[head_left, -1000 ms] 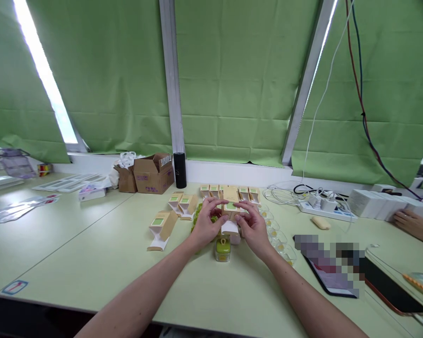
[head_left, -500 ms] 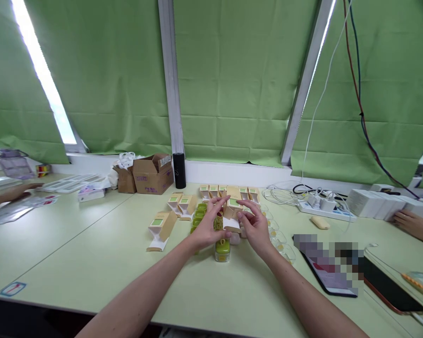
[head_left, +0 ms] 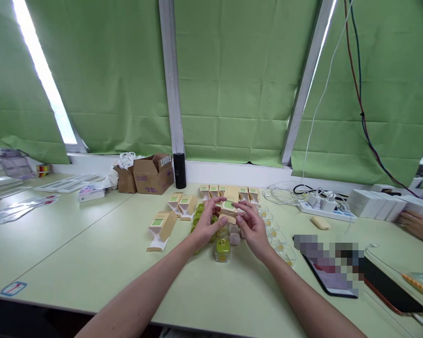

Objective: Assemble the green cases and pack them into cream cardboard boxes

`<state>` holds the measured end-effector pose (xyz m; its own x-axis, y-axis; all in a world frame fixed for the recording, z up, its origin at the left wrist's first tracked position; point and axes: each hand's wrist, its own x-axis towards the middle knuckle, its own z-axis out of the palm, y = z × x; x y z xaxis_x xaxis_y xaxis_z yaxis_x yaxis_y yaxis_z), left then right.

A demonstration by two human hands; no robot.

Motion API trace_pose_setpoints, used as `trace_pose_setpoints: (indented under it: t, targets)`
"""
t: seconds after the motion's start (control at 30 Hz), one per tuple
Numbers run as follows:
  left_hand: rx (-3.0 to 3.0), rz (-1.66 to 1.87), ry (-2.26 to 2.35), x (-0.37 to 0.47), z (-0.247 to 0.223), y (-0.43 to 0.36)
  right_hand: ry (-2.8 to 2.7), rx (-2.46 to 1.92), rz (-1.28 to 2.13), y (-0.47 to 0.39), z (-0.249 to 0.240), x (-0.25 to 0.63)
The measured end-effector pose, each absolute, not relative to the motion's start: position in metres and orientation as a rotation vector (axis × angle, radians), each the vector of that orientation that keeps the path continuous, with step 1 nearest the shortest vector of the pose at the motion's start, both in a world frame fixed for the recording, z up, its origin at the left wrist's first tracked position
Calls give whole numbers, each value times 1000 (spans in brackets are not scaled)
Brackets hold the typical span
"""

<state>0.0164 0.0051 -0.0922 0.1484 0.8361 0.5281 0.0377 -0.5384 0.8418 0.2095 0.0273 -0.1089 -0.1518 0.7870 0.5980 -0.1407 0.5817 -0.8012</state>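
Note:
Between my two hands is a small cardboard box point(head_left: 228, 206) with a green square on its face. My left hand point(head_left: 208, 224) grips its left side, thumb at the lower flap, and my right hand point(head_left: 253, 227) grips its right side. Below them on the table stands a clear jar with a green lid point(head_left: 222, 249). Pale pinkish blocks point(head_left: 234, 238) lie just right of it. Several green lids point(head_left: 196, 220) line up left of my hands, partly hidden by my left hand. Clear cups point(head_left: 280, 241) stand in rows to the right.
More small boxes point(head_left: 163, 224) stand at the left, with a row of them point(head_left: 253, 193) behind my hands. Two phones point(head_left: 326, 270) lie at the right near a power strip point(head_left: 333, 211). A brown carton point(head_left: 151, 176) and a black cylinder point(head_left: 179, 170) are at the back. Another person's hand point(head_left: 418, 225) is far right.
The box's lower flap has swung up towards the box under my thumbs. At far left, another person's hand has left the view.

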Motion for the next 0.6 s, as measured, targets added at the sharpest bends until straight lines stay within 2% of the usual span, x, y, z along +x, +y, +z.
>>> trace_pose_setpoints:
  t: [0.6]
  targets:
    - [1602,1489,826,21,-86,3,-1581,-498,857,22,-109,208]
